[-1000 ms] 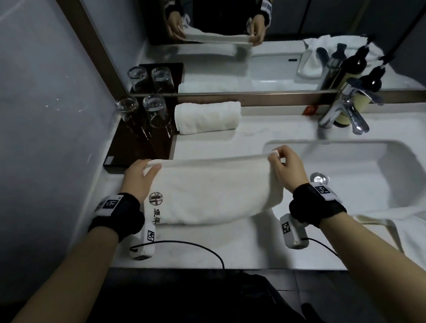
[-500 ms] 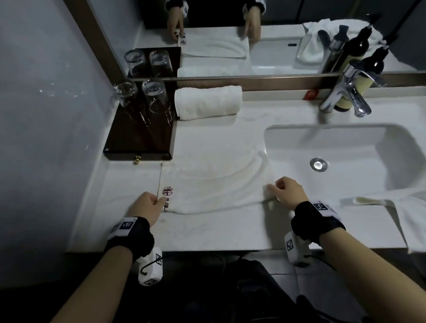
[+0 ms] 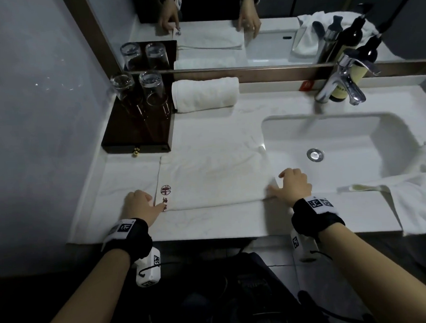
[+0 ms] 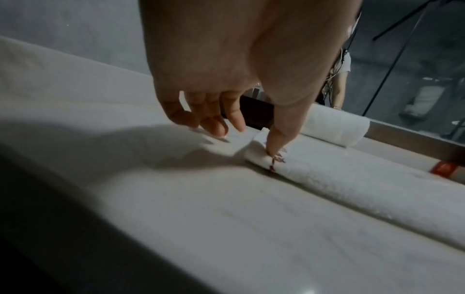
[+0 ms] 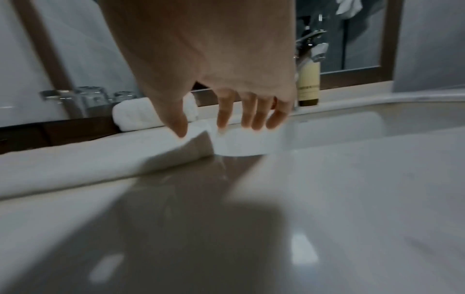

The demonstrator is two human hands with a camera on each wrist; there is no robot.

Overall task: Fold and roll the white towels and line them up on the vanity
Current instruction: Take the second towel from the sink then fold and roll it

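A folded white towel (image 3: 215, 178) with a red logo lies flat on the vanity (image 3: 210, 224), between the dark tray and the sink. My left hand (image 3: 138, 203) is at its near left corner: in the left wrist view the thumb presses on the towel (image 4: 352, 185) by the logo, and the other fingers reach down to the counter beside it. My right hand (image 3: 292, 185) is at the near right corner, thumb on the towel (image 5: 88, 159), fingers straight beside its end. A rolled white towel (image 3: 205, 94) lies against the mirror ledge.
A dark tray (image 3: 135, 133) with two upturned glasses (image 3: 137, 91) stands at the back left. The sink (image 3: 343, 153), a chrome faucet (image 3: 342, 83) and a bottle are to the right. A white cloth (image 3: 421, 193) hangs over the counter's right end.
Both hands brought the towel down and toward me and laid it flat on the counter. They now rest on its near corners.
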